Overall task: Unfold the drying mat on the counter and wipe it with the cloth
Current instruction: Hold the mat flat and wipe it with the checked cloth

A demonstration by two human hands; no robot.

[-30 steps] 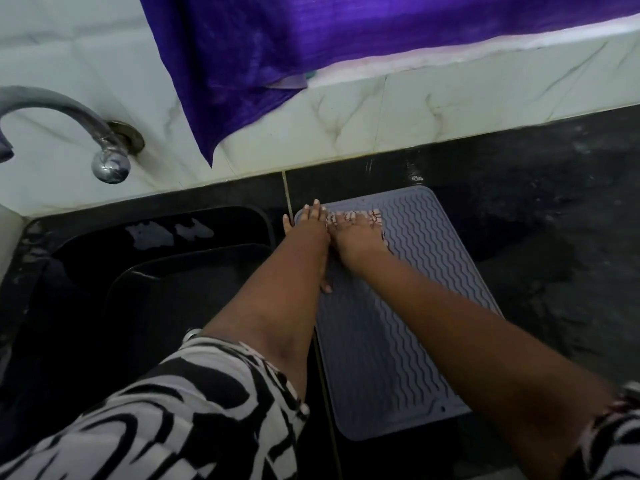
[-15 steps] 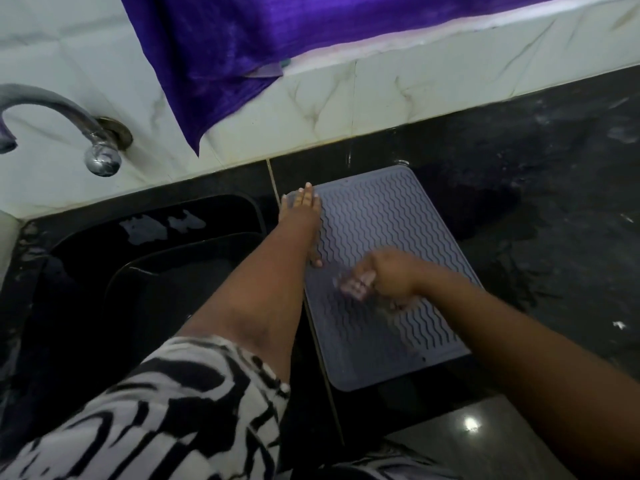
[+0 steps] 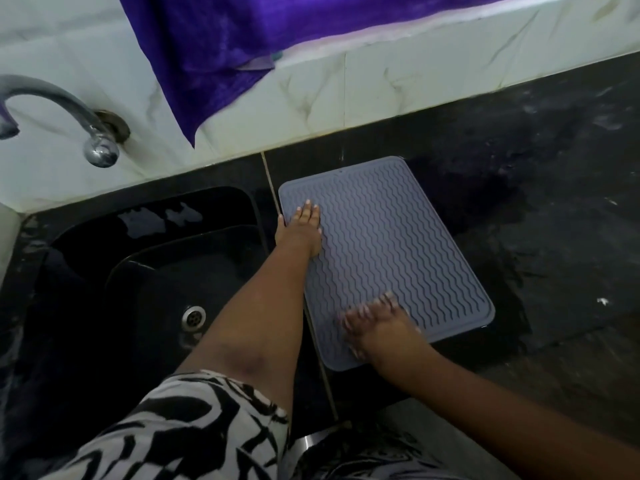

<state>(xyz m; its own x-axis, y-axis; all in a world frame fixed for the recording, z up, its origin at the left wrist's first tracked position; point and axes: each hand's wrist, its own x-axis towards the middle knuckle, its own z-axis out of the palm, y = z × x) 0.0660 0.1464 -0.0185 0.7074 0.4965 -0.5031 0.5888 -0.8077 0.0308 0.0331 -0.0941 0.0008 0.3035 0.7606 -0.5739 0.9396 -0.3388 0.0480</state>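
Observation:
The grey drying mat, ribbed with wavy lines, lies unfolded and flat on the black counter, just right of the sink. My left hand rests flat on the mat's left edge near its far end, fingers together, holding nothing. My right hand is blurred by motion over the mat's near left corner. It presses down on a small pale cloth, which is almost wholly hidden under the palm and fingers.
A black sink with a metal drain lies to the left, and a curved metal tap sticks out of the white tiled wall. A purple fabric hangs down the wall behind. The counter looks wet around the mat.
My right hand has slid with the cloth from the mat's far end down to its near left corner. My left hand has stayed on the left edge.

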